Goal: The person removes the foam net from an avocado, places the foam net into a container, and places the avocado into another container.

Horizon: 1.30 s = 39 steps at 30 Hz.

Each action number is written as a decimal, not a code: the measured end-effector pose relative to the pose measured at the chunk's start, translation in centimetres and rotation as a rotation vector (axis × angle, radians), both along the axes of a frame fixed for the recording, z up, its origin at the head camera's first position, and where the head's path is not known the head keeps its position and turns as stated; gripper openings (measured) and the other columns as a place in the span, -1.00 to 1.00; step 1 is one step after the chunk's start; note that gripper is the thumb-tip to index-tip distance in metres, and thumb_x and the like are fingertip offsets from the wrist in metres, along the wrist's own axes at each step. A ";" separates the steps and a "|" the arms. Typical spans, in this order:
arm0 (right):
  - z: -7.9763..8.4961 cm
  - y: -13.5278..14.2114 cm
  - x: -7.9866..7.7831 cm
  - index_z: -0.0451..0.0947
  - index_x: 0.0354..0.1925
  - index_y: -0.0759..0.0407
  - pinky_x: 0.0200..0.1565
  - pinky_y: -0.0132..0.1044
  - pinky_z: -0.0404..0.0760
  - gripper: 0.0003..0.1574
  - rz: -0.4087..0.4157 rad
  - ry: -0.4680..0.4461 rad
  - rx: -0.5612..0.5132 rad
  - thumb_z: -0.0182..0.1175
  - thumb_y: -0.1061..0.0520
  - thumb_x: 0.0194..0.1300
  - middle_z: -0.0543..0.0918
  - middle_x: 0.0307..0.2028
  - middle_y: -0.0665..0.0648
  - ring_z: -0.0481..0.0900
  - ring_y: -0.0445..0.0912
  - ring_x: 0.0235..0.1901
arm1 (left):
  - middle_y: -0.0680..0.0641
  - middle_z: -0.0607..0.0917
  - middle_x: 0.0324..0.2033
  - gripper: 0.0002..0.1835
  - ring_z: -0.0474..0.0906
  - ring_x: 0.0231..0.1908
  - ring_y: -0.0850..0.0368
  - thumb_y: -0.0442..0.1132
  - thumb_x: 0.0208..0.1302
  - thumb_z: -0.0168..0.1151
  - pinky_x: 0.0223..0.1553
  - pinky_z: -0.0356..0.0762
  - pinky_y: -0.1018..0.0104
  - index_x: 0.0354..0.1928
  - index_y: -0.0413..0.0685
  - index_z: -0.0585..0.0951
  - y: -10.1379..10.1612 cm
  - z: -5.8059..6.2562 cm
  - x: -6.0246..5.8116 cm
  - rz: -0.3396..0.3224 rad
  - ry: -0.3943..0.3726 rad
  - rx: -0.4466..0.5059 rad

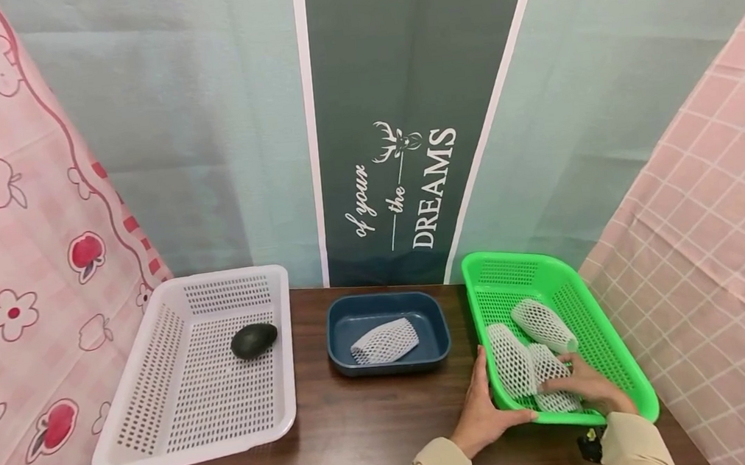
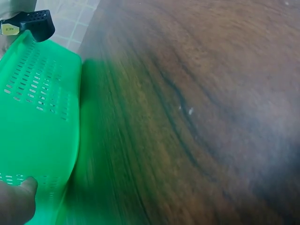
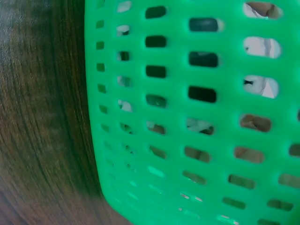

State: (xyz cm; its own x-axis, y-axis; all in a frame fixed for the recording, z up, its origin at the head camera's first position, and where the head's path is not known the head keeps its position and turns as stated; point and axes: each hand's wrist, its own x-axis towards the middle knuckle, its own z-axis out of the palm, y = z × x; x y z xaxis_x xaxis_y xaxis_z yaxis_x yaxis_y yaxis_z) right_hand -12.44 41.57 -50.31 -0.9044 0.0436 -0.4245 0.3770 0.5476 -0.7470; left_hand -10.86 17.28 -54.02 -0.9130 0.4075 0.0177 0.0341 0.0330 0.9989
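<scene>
In the head view, a green basket (image 1: 602, 316) stands at the right with three white foam fruit nets in it. My right hand (image 1: 592, 384) reaches over its near rim and grips the nearest foam net (image 1: 554, 375). Beside that net lie a left foam net (image 1: 511, 361) and a rear foam net (image 1: 543, 325); whether they contain anything cannot be seen. My left hand (image 1: 484, 411) rests against the basket's near left corner, its fingers along the left side and its thumb on the front wall. In the left wrist view, the thumb (image 2: 29, 190) touches the green wall.
A dark blue tray (image 1: 391, 368) in the middle holds another foam net (image 1: 387, 342). At the left, a white basket (image 1: 146, 463) contains a dark green avocado (image 1: 253, 341). All stand on a brown wooden table (image 1: 338, 442), with cloth hangings behind and at both sides.
</scene>
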 end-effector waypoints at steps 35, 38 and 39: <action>1.0 -0.4 0.7 -0.05 0.43 0.40 -0.44 0.06 0.63 0.05 -0.079 0.078 -0.029 0.33 0.11 0.21 0.13 0.20 0.67 0.52 0.16 -0.21 | 0.11 -0.04 0.49 0.28 -0.03 0.42 0.05 -0.06 -0.09 0.60 0.30 0.18 0.11 0.54 0.20 -0.12 0.5 0.4 0.1 0.036 0.011 -0.060; 1.1 -0.4 0.8 -0.05 0.43 0.39 -0.44 0.06 0.64 0.06 -0.090 0.078 -0.031 0.33 0.08 0.22 0.13 0.21 0.66 0.51 0.15 -0.19 | 0.10 -0.05 0.49 0.28 -0.04 0.43 0.05 -0.06 -0.09 0.60 0.30 0.19 0.12 0.55 0.17 -0.11 0.4 0.6 0.2 0.034 0.016 -0.051; 1.1 -0.3 0.8 -0.05 0.44 0.39 -0.41 0.04 0.64 0.06 -0.088 0.081 -0.028 0.33 0.07 0.22 0.15 0.20 0.66 0.51 0.16 -0.16 | 0.09 -0.05 0.49 0.28 -0.04 0.43 0.04 -0.06 -0.09 0.61 0.30 0.19 0.12 0.55 0.16 -0.11 0.4 0.6 0.2 0.034 0.021 -0.049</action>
